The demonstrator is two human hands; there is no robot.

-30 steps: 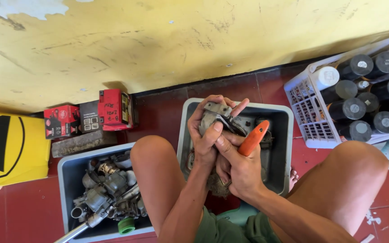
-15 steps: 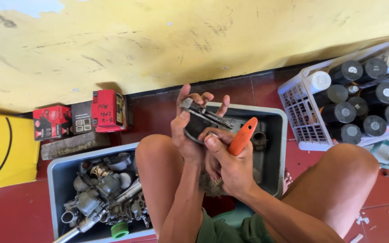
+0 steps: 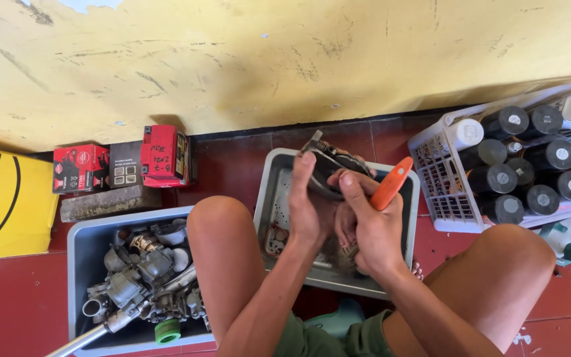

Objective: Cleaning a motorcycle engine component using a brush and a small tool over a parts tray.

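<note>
Seated low on a red tiled floor, knees apart, facing a scuffed yellow wall.

Left hand: grip closed round a dark metal part, thumb up along its near face. Part held in the air above the grey tray, not resting in it; long axis tilted from upper left to lower right.

Right hand: grip closed on an orange-handled tool, handle slanting up and right; working end hidden behind the fingers, so contact with the part cannot be told. Tool just right of the part; right hand touching the left, both equally close to the part.

Below the hands: tray bottom wet or grimy, small bits lying in it.

Left of the left knee: blue-grey bin full of grey metal carburettor-like parts, a green cap at its lower edge.

Against the wall: red boxes, a dark box between them, a yellow sign further left.

Right: white basket packed with upright spray cans, black and white caps.
</note>
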